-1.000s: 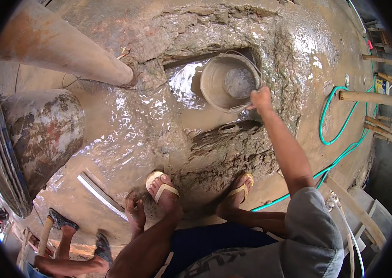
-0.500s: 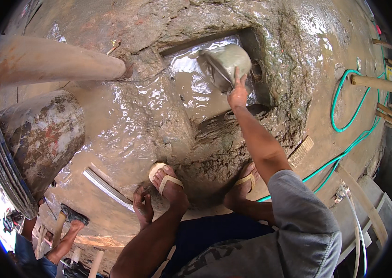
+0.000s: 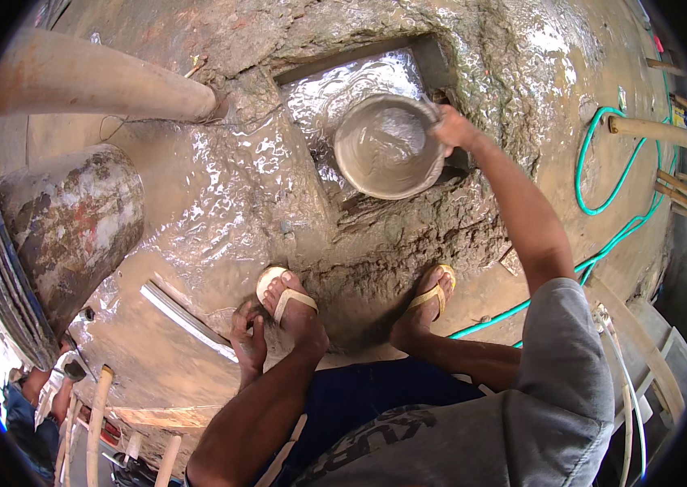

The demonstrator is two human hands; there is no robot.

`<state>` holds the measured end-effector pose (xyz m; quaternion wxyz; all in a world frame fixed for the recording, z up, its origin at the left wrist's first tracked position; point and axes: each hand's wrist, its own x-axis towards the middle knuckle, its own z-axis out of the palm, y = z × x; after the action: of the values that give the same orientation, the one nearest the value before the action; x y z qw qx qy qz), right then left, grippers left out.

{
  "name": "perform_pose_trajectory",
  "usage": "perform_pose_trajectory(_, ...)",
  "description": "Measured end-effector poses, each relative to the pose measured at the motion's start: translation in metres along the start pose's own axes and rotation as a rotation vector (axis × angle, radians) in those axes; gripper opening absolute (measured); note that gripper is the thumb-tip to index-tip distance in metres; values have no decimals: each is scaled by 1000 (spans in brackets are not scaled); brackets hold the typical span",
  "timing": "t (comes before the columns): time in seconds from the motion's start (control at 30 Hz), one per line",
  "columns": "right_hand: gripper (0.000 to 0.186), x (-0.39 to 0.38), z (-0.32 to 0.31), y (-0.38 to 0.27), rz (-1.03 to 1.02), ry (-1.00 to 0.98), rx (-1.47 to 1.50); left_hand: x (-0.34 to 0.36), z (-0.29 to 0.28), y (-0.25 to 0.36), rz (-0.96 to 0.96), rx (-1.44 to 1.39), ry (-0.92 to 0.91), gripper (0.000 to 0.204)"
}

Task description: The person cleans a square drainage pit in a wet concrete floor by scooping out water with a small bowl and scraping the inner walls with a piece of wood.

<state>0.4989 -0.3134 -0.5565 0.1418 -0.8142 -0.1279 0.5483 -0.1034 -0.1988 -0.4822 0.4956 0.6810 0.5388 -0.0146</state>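
My right hand (image 3: 449,130) grips the right rim of a round, mud-coloured bucket (image 3: 376,158), which is upright with muddy water swirling inside. The bucket is within a rectangular pit (image 3: 315,93) of murky water, edged by rough, wet mortar or mud. Down by my left sandalled foot (image 3: 295,312), my left hand (image 3: 247,333) hangs with loosely curled fingers apart and nothing visible in them. My right foot (image 3: 424,308) stands below the pit, on wet ground.
A large round pipe or post (image 3: 108,77) and a battered drum (image 3: 75,219) stand at left, a light metal strip (image 3: 181,316) below them. A green hose (image 3: 583,187) and wooden poles (image 3: 652,131) lie at right. A co-worker's legs (image 3: 55,394) show at lower left.
The bucket went from upright to tipped on its side in the water and is now upright again with muddy water in it. My right arm has swung left, then back right.
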Motion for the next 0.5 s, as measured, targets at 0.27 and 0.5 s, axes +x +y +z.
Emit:
perform_pose_trajectory(0.27, 60, -123, -127, -48, -159, 372, 266, -10, -11, -18, -56, -1, 76, 39)
perform_pose_trajectory(0.5, 39, -108, -282, -124, -324, 856, 45, -3, -6, -6, -64, 55, 21, 41)
